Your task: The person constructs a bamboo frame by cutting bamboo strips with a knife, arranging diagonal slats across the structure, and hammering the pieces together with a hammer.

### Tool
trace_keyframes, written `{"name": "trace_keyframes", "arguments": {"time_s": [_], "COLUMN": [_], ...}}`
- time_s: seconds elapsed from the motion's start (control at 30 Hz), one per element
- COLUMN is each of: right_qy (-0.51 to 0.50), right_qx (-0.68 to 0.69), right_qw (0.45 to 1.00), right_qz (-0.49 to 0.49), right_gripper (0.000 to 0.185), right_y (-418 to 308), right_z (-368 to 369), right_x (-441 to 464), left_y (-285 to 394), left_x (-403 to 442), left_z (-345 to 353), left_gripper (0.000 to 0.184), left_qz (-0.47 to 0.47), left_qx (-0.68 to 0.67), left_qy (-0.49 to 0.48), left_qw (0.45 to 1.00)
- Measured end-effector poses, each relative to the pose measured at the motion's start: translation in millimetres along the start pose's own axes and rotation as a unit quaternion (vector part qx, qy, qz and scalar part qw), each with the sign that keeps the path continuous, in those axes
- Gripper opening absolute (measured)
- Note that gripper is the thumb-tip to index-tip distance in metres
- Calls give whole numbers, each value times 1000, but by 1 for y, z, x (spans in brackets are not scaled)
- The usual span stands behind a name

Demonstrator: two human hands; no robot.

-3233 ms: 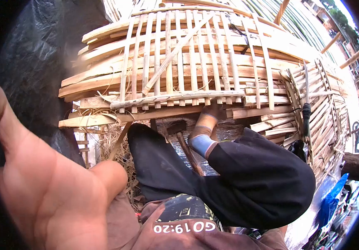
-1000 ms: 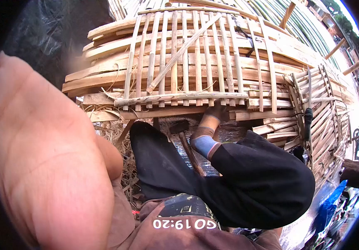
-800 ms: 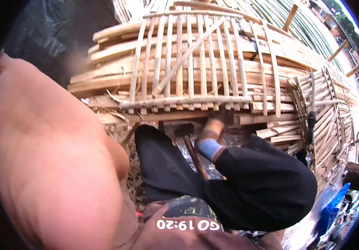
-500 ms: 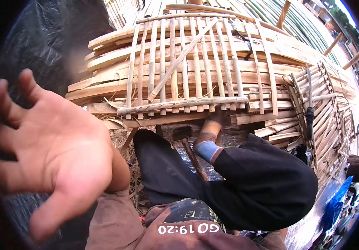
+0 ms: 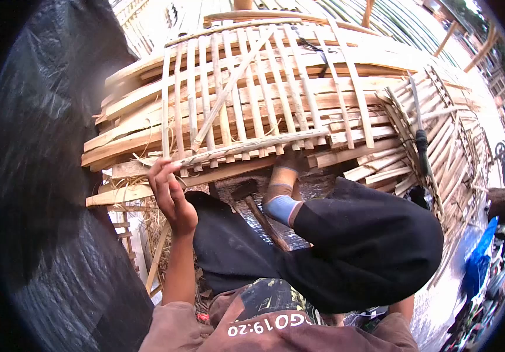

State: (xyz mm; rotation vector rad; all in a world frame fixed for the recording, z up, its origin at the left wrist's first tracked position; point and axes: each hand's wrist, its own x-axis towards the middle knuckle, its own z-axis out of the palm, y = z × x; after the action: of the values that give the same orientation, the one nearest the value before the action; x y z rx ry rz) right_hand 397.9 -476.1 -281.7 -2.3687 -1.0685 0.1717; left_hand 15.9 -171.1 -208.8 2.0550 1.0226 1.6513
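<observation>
My left hand is at the near left corner of a slatted frame, its bent fingers round the end of the near rail, hiding that end. Pale strips cross between two rails, with one thin strip lying diagonally over them. The frame rests tilted on a stack of split wood planks. My right hand is out of sight; only a bit of the right arm shows beside the dark-trousered knee.
A hammer with a wooden handle lies between my legs, near my foot. A long knife with a dark handle is on bundled strips at the right. Black sheeting hangs at the left; blue plastic lies at the lower right.
My left hand was open and close to the camera; it has moved forward and right onto the frame's near rail. The rail's left end now sits lower in view.
</observation>
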Motion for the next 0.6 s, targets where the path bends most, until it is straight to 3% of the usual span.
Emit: {"name": "trace_keyframes", "arguments": {"time_s": [0.07,0.2,0.33,0.37,0.6], "right_qy": [31,109,197,174,142], "right_qx": [3,30,56,228,188], "right_qw": [999,993,979,956,963], "right_qz": [19,41,-22,63,-134], "right_gripper": [10,10,9,6,14], "right_y": [16,47,51,41,-70], "right_z": [-17,-63,-109,-122,-174], "right_x": [-4,-7,4,16,73], "left_y": [4,8,6,5,23], "left_x": [-14,-34,-57,-61,-76], "left_z": [-7,-15,-26,-28,-38], "left_gripper": [29,19,15,15,16], "left_qz": [-51,-68,-112,-123,-154], "left_qx": [-30,-35,-93,-106,-102], "left_qy": [-5,23,21,17,-23], "left_qw": [998,997,989,987,983]}}
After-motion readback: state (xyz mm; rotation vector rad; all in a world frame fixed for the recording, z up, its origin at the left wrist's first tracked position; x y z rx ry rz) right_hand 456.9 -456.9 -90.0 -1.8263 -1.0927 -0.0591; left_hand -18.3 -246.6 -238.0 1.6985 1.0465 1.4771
